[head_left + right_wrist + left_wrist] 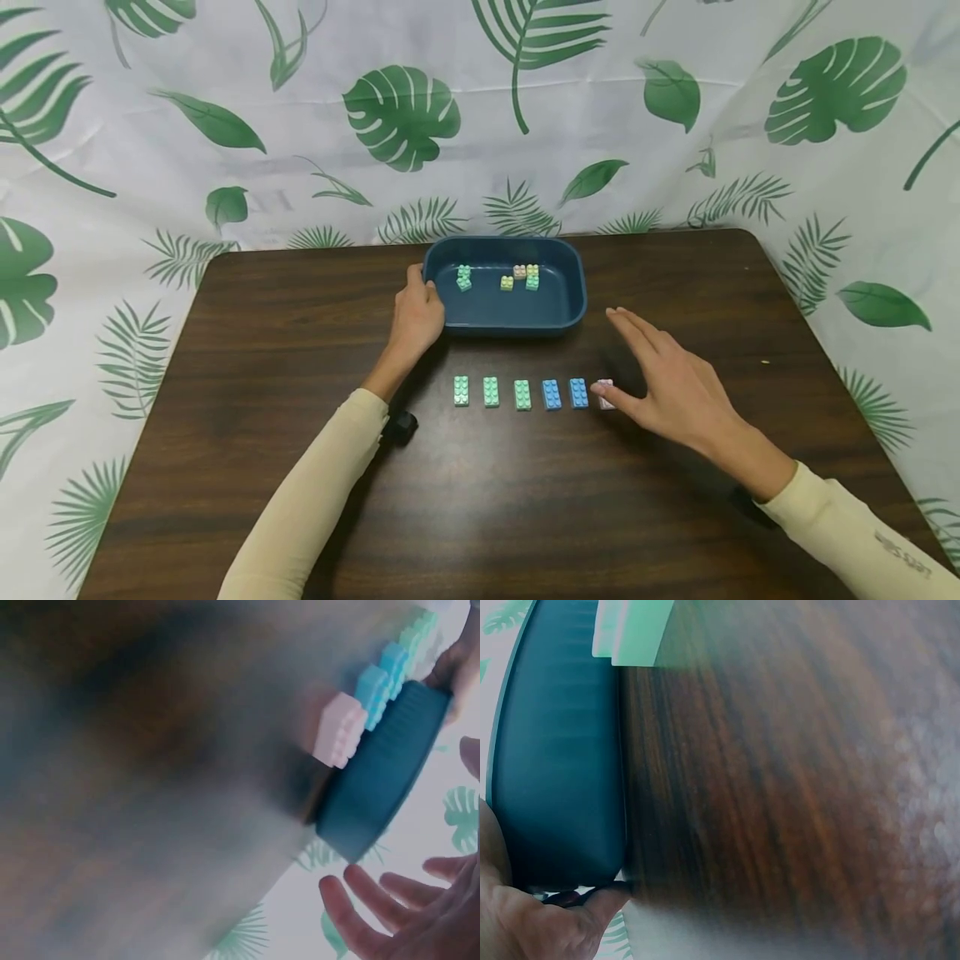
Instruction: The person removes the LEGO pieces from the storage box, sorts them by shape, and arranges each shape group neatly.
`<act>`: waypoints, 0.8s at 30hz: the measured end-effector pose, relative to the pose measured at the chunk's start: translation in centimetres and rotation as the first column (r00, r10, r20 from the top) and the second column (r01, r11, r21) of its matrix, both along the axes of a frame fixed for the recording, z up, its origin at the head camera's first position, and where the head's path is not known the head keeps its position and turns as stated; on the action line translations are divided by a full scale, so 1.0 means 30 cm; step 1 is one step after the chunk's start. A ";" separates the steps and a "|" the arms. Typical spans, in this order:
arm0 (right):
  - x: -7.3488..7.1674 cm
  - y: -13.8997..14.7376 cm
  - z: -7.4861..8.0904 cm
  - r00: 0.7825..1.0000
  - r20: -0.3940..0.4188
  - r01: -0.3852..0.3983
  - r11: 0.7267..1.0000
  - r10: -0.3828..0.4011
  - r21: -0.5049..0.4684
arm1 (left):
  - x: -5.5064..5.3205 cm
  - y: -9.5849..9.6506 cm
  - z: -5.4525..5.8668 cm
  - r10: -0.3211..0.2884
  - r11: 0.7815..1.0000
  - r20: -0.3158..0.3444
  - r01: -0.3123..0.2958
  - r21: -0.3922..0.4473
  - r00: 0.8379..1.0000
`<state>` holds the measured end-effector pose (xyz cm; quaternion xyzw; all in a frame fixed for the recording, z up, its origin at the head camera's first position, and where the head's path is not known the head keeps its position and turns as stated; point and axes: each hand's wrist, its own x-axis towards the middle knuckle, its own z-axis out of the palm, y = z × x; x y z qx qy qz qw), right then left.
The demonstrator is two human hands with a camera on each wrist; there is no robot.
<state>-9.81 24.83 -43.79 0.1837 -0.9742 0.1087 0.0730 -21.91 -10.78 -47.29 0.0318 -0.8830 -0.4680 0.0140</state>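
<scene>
The left hand point(420, 315) grips the near-left end of a dark blue tray point(487, 315), its thumb on the outside of the wall. The tray stretches away to the right of that hand, standing on the brown table point(285, 333).

Inside it, small blocks lie in two groups: two green blocks point(464, 284) closer to the left hand, and farther from it a lone yellow block point(507, 283) near a cluster of a pink, a yellow and a green one.

The right hand point(678, 387) is spread and holds nothing, fingers extended and apart, to the right of the tray. Its thumb is above a larger pink block point(341, 729), apart from it, and partly hides it in the head view.

From this block a row runs leftward, away from the right hand: two blue blocks point(577, 392), then three larger green blocks point(491, 392), the last of them to the right of the left wrist. The row lies on the person's side of the tray.

Pale sleeves point(307, 492) cover both forearms. Beyond the hands hangs a white leaf-print cloth point(300, 179).
</scene>
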 end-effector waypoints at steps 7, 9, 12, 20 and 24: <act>-0.093 -0.041 0.047 0.992 -0.125 -0.019 0.997 0.010 -0.074 | 0.002 0.007 0.000 0.002 1.000 -0.001 -0.002 0.003 1.000; -0.132 -0.055 0.059 0.987 -0.158 -0.038 0.996 0.024 -0.082 | 0.004 0.009 -0.001 -0.002 1.000 0.001 0.002 0.000 1.000; -0.206 -0.080 0.075 0.979 -0.193 -0.084 0.994 0.070 -0.064 | 0.004 0.002 -0.004 -0.007 1.000 0.000 0.007 0.000 1.000; -0.386 -0.131 0.103 0.968 -0.173 -0.178 0.984 0.180 0.029 | 0.001 -0.002 -0.004 -0.010 1.000 -0.006 0.010 0.002 1.000; -0.456 -0.169 0.095 0.969 -0.113 -0.208 0.973 0.219 0.104 | -0.001 -0.002 -0.006 -0.013 1.000 -0.003 0.013 0.004 1.000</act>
